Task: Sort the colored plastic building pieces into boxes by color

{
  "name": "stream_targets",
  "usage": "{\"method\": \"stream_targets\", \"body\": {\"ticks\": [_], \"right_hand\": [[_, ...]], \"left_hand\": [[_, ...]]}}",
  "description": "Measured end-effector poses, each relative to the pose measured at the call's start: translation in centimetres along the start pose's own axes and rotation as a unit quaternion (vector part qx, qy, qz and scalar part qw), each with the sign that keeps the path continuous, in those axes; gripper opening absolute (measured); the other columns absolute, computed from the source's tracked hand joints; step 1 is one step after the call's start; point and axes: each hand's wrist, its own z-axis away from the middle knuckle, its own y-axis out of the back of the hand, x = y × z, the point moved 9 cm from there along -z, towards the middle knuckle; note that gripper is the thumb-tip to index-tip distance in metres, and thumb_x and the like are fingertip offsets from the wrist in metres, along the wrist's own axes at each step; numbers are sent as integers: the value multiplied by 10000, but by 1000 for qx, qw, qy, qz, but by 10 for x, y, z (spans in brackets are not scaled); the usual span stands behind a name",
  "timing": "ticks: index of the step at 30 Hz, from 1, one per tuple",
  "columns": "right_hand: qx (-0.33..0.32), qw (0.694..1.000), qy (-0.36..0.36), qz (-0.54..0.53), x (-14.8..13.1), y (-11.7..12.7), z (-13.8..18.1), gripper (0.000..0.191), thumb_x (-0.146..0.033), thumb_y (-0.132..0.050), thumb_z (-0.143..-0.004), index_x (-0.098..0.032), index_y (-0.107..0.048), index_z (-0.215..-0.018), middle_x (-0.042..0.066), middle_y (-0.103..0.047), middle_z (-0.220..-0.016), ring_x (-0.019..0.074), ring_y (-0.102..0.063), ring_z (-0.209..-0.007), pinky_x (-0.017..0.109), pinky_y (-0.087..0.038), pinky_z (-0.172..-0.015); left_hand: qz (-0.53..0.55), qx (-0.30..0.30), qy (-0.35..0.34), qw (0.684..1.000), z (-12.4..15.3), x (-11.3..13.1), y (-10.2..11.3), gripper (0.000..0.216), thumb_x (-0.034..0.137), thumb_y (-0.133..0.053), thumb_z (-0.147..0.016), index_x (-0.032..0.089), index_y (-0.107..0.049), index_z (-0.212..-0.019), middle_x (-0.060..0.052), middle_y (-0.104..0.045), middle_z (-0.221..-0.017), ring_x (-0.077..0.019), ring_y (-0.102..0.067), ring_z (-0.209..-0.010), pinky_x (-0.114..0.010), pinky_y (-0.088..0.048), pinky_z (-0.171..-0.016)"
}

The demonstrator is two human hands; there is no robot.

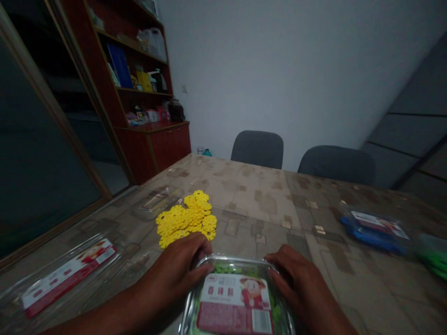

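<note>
A clear plastic box [234, 298] with a red and white label and green pieces inside lies at the table's near edge. My left hand [178, 270] grips its left side, fingers curled over the lid's corner. My right hand [296, 279] grips its right side, fingertips pressed on the lid's far right corner. Just beyond my left hand lies a heap of yellow flower-shaped pieces [186, 218].
An empty clear lid with a red label [66, 274] lies at the near left, another clear tray [155, 202] behind the yellow heap. A box of blue pieces [373, 230] and green pieces [433, 256] sit at the right. Two grey chairs [258, 149] stand beyond the patterned table [265, 200]. A red cabinet [153, 139] stands left.
</note>
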Motion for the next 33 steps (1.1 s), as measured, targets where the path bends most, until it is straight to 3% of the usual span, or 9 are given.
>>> {"method": "stream_targets", "body": {"ticks": [10, 16, 21, 26, 33], "right_hand": [[22, 1000, 3, 17, -10, 2, -3, 205, -200, -513, -946, -212, -715, -974, 67, -651, -884, 218, -649, -789, 319, -515, -705], [66, 998, -12, 9, -13, 10, -4, 200, -111, -490, -876, -226, -602, -756, 36, -619, -770, 200, -609, -696, 297, -472, -645], [37, 999, -10, 2, -8, 11, -12, 194, -184, -586, -890, -240, -703, -1035, 73, -681, -948, 245, -643, -874, 351, -503, -773], [-28, 999, -30, -11, -12, -4, -22, 216, -198, -519, -961, -202, -684, -823, 61, -654, -869, 225, -632, -845, 339, -473, -756], [-37, 998, -36, -42, -46, -13, -40, 128, -64, -647, -860, -185, -674, -828, 35, -654, -882, 205, -612, -867, 310, -431, -768]], "left_hand": [[42, -4, 10, 999, 0, -5, -3, 133, 346, -556, -906, 217, -553, -872, -4, -606, -824, -185, -505, -729, -278, -348, -640], [36, -2, 10, 999, -4, -2, -3, 82, 292, -547, -885, 212, -539, -872, -12, -600, -817, -192, -512, -730, -291, -357, -645], [38, -5, 0, 999, -7, 2, -3, 107, 309, -547, -898, 207, -545, -865, -10, -599, -817, -188, -510, -725, -285, -351, -636], [30, -6, 22, 999, -8, 5, -3, 103, 305, -555, -865, 204, -549, -846, -7, -586, -800, -193, -512, -722, -288, -349, -639], [53, -7, 10, 999, -9, 4, -3, 96, 296, -568, -860, 205, -549, -841, 1, -573, -789, -187, -508, -731, -284, -350, -646]]}}
